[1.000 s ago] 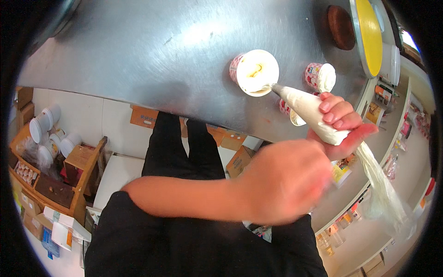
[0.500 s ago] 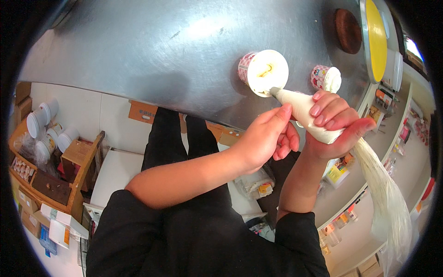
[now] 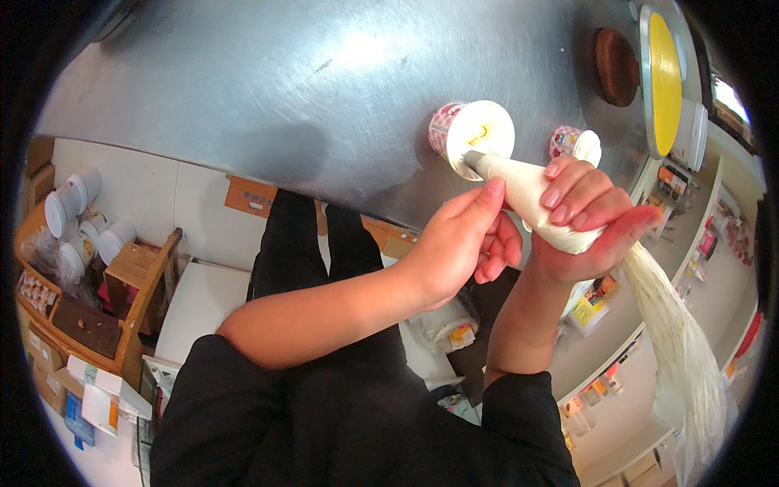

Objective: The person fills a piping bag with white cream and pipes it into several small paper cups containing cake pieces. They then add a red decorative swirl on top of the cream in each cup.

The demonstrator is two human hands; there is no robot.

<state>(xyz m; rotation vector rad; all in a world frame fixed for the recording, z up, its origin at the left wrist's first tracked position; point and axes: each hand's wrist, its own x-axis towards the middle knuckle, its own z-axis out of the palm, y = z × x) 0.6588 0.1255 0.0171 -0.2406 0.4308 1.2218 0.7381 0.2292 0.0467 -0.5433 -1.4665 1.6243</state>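
A piping bag (image 3: 527, 195) full of white cream is squeezed in my right hand (image 3: 588, 215), its loose clear tail hanging down past the wrist. Its metal nozzle (image 3: 473, 161) reaches just inside the rim of a pink-patterned paper cup (image 3: 443, 127) with white cream in it and a yellowish patch in the middle. With thumb and curled fingers, my left hand (image 3: 462, 239) steadies the bag near the nozzle. A smaller patterned cup (image 3: 561, 141), topped with white cream, stands to the right.
Both cups stand on a steel worktable (image 3: 243, 81). Toward its right end are a round brown wooden piece (image 3: 615, 66) and a yellow disc with a pale rim (image 3: 664, 81). Shelves with jars run along the right. White tubs (image 3: 118, 239) and a wooden crate are on the lower left.
Both cups appear slightly lower and further right in the view. The nozzle tip has shifted left along the larger cup's near rim. Both hands keep their hold on the bag.
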